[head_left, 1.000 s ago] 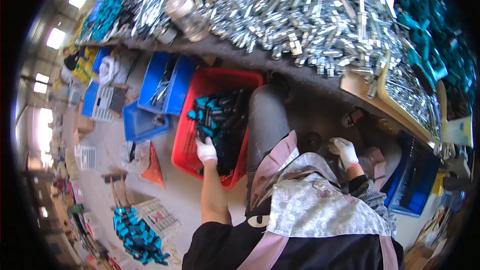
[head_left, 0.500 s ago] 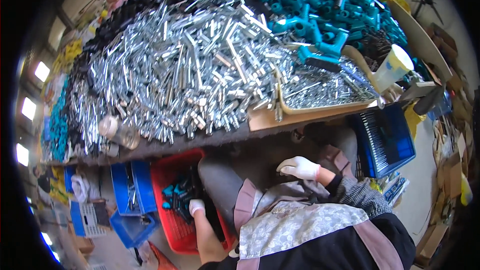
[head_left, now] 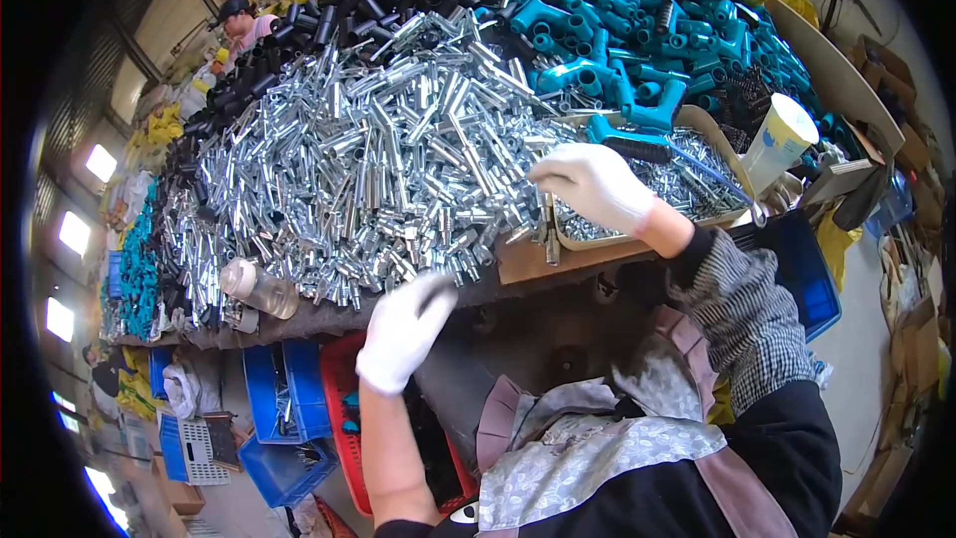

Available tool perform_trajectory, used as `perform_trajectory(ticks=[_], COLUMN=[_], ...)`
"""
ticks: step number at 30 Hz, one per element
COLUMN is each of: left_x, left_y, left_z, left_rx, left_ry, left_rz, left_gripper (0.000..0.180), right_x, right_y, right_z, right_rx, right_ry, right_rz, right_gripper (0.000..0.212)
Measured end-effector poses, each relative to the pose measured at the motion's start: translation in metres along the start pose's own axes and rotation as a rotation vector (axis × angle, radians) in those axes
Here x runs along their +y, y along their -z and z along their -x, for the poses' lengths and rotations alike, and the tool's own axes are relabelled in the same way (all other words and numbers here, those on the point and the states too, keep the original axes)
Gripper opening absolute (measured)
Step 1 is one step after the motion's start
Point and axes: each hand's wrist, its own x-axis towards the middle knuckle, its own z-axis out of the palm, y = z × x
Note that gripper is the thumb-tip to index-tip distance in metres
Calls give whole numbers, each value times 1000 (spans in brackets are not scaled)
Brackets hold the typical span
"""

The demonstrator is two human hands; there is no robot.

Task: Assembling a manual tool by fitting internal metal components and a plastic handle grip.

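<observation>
Both my hands wear white gloves. My left hand (head_left: 401, 332) is over the near edge of the bench, just short of a big heap of shiny metal tube parts (head_left: 373, 154). Its thumb and fingers are apart, blurred at the tips, with nothing seen between them. My right hand (head_left: 597, 187) hovers at the right side of the heap, over the left corner of a tray (head_left: 588, 239) of small metal pieces. Its fingers are loosely bent with a gap at the thumb, and I see nothing in them. A teal pistol-shaped housing (head_left: 652, 108) lies just beyond it.
Teal housings (head_left: 588, 20) and black sleeves (head_left: 324, 25) are piled behind. A clear bottle (head_left: 261, 289) lies at the front edge; a plastic cup (head_left: 782, 139) leans at right. Below are a red crate (head_left: 344, 408) and blue bins (head_left: 264, 394). Another person (head_left: 244, 25) is at far left.
My left hand has come up out of the red crate to the bench edge. My right hand has risen from my lap to the heap's right side. The view has shifted slightly.
</observation>
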Motion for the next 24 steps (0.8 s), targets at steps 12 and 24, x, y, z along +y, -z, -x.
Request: perform_trajectory(ticks=[12, 24], left_x=[44, 31], left_y=[-40, -22], left_z=[-161, -102], left_rx=[195, 435], left_ry=[267, -21], left_rz=[-508, 824], left_gripper=[66, 47], right_x=[103, 127], right_y=[-13, -55], right_z=[-127, -185], right_rx=[169, 98], right_ry=[-67, -587], right_rz=[457, 326], right_gripper=[18, 26])
